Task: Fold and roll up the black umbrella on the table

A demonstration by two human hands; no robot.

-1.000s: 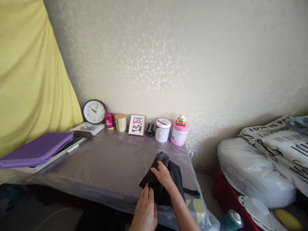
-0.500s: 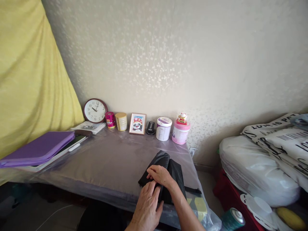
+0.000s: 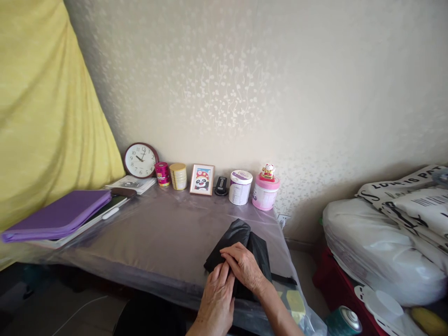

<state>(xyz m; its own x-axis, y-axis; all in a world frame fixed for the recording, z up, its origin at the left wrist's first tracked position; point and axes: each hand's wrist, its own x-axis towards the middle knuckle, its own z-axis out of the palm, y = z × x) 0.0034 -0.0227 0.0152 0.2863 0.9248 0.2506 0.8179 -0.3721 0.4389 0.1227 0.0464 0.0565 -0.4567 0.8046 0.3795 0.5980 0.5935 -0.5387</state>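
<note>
A folded black sheet [image 3: 259, 254], thin and slightly shiny like plastic or coated cloth, lies near the table's front right corner. Its kind is unclear. A narrow black strip [image 3: 284, 279] pokes out at its right side. My left hand [image 3: 217, 289] is bent over the near left part, fingers closed on the material and thumb mostly hidden. Just beyond it, my right hand [image 3: 244, 266] has its fingers curled together over the same folds, its fingertips touching or nearly touching the left fingers. Both hands cover the middle of the sheet.
Along the wall stand a clock [image 3: 141, 160], a pink can [image 3: 162, 174], a yellow-lidded tin [image 3: 178, 177], a picture frame [image 3: 202, 179], a white tub [image 3: 240, 189] and a pink tub [image 3: 265, 193]. A purple folder [image 3: 59, 214] lies left. A spray can [image 3: 345, 321] stands beside the table.
My right hand has shifted slightly right and down, its fingers curling more over the black folds. The left hand stays close by on the sheet. The whole view has moved slightly.
</note>
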